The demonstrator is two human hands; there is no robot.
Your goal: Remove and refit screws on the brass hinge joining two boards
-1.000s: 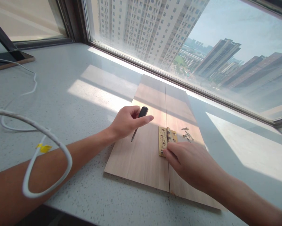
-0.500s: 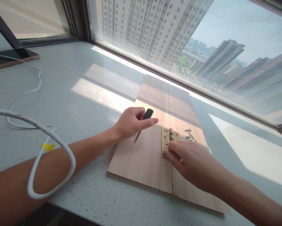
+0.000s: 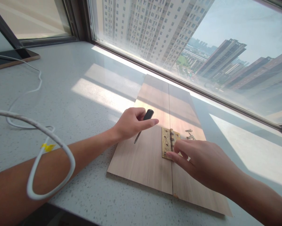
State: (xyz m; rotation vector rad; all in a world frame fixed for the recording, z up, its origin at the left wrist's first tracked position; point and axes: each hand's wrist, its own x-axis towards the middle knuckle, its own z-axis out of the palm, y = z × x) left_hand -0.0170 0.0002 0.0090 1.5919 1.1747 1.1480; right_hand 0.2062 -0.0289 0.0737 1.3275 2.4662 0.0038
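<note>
My left hand (image 3: 133, 123) is closed around the black handle of a screwdriver (image 3: 148, 114); its metal shaft slants down below the fist. A brass hinge (image 3: 166, 141) lies across the seam between two pale wooden boards (image 3: 141, 163). Over the hinge's lower right part is my right hand (image 3: 192, 155), thumb and index finger apart with nothing visible between them. The thumb tip is by the hinge's lower left hole, where I cannot tell whether a screw sits. Part of the right hinge leaf is hidden beneath the fingers. Several loose screws (image 3: 190, 135) lie on the right board.
The boards rest on a speckled white countertop (image 3: 84, 188) beside a window (image 3: 155, 31). A looped white cable (image 3: 70, 150) with yellow tape hangs in front of my left forearm. A tablet-like device (image 3: 18, 58) lies at the far left.
The thumb and index finger of my right hand have parted, and the index finger has shifted right from the hinge's lower hole. My left hand keeps its grip on the screwdriver.
</note>
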